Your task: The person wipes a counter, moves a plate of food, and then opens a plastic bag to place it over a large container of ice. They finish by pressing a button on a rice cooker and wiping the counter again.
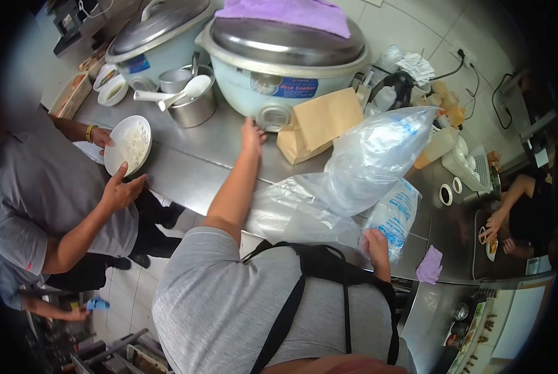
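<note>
My left hand [253, 136] reaches to the front of the large rice cooker [285, 68], beside its round control panel; its fingers are bent, and what they may touch is too small to make out. Right of it stands a folded brown paper bag [322, 121]. At the counter's near edge my right hand [376, 243] closes on the rim of a clear plastic bag [304, 209] that lies over the steel counter. A puffed-up clear bag [379, 162] and a blue-printed plastic pack [394, 212] are next to it.
At the left a person in grey holds a white bowl of rice [129, 146]. Steel pots [193, 109] with white ladles stand by a second cooker [157, 37]. Another person's hands work over a plate at the far right. A purple cloth [429, 265] lies at the counter edge.
</note>
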Motion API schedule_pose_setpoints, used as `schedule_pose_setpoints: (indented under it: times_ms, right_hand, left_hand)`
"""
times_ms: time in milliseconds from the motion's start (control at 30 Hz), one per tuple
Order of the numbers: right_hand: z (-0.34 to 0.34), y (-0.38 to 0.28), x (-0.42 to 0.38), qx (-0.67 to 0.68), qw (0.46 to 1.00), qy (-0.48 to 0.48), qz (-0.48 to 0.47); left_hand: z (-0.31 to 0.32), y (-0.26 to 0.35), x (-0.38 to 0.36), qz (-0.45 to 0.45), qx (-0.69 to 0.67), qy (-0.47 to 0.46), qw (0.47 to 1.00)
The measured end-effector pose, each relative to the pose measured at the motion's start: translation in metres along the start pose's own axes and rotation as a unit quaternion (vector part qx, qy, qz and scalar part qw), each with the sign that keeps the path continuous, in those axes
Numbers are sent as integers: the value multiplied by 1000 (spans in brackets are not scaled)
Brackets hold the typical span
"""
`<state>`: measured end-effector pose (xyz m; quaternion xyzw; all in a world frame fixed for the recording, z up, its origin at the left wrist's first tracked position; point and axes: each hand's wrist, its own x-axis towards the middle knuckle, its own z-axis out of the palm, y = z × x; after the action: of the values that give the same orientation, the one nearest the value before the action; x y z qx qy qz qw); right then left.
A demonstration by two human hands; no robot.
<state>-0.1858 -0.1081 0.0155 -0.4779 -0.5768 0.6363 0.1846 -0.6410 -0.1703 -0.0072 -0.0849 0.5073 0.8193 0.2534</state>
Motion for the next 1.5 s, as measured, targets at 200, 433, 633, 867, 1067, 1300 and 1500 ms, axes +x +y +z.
schedule_pose_setpoints:
  times_ms: [200, 433, 633, 867, 1067, 1300, 1500]
  right_hand:
    - [-2, 10, 0, 0, 999, 4, -41]
    - [0, 9, -2, 3, 999, 15, -45]
    - [2, 6, -4, 19, 999, 22, -38]
    - [0, 0, -3, 2, 1000, 2, -24]
    - [-2, 3, -8, 11, 1000, -16, -6]
    - [55, -194, -84, -438, 820, -214, -302]
    - [208, -316, -47, -513, 595, -91, -612]
  left_hand:
    - [12, -18, -56, -40, 14, -64, 997]
    - [27, -1, -55, -101, -29, -48, 993]
    - [32, -1, -50, -82, 9, -25, 996]
    - [41, 3, -58, -53, 74, 19, 996]
    - [32, -9, -51, -1, 100, 2, 995]
    - [19, -18, -46, 206, 226, 106, 946]
    - [41, 16, -63, 461, 317, 131, 818]
